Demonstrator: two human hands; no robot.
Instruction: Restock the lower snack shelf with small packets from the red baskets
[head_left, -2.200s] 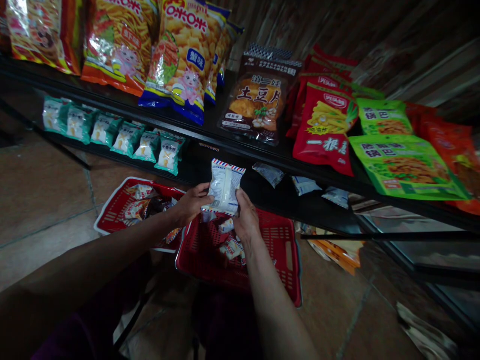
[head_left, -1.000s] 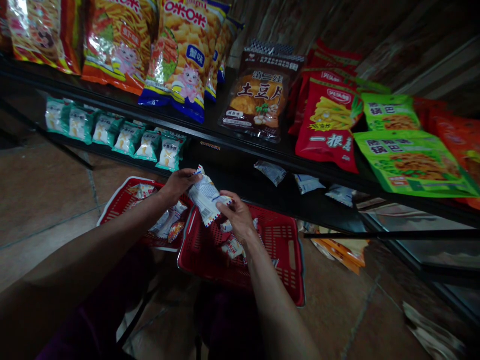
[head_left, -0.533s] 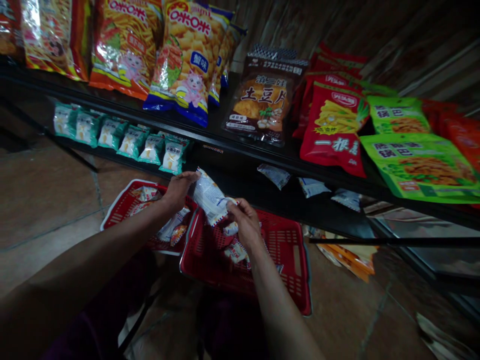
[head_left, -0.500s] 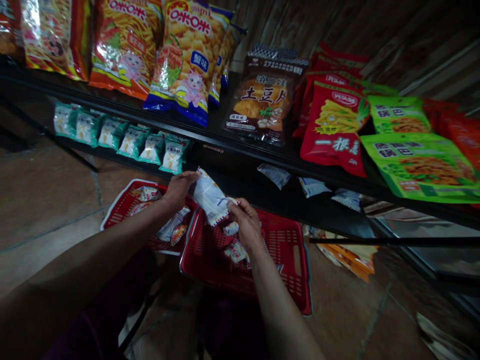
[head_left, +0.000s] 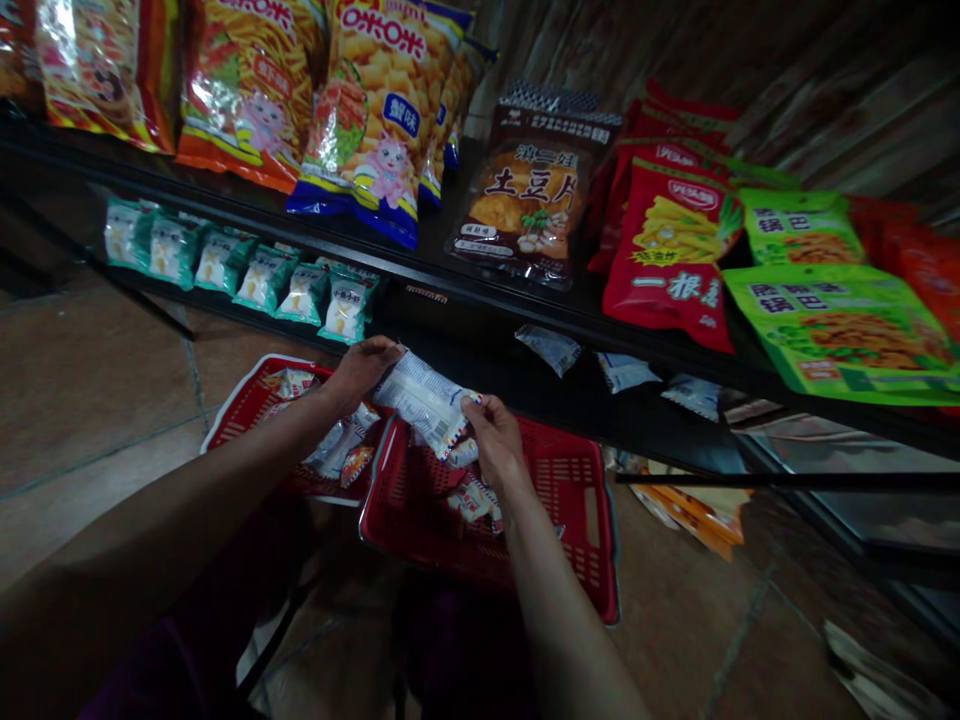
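Observation:
Between my two hands is a small white snack packet [head_left: 421,393], its printed side with a barcode facing up. My left hand [head_left: 365,368] pinches its upper left corner, and my right hand [head_left: 493,432] grips its right end between thumb and fingers. Directly below is a red plastic basket [head_left: 583,500] holding several small packets [head_left: 474,498]. A second red basket [head_left: 238,412] with a white rim stands to the left, under my left forearm, with more small packets [head_left: 341,442] in it.
A black shelf [head_left: 420,275] runs across, bearing large snack bags [head_left: 367,120], a brown chip bag [head_left: 525,200], red bags [head_left: 671,250] and green bags [head_left: 840,325]. On the lower shelf stand a row of teal packets [head_left: 262,275] and several white packets [head_left: 626,372]. An orange package [head_left: 694,510] lies at the right.
The white packet has turned slightly and its right end has dipped. My right hand has shifted a little with it, while my left hand keeps its corner.

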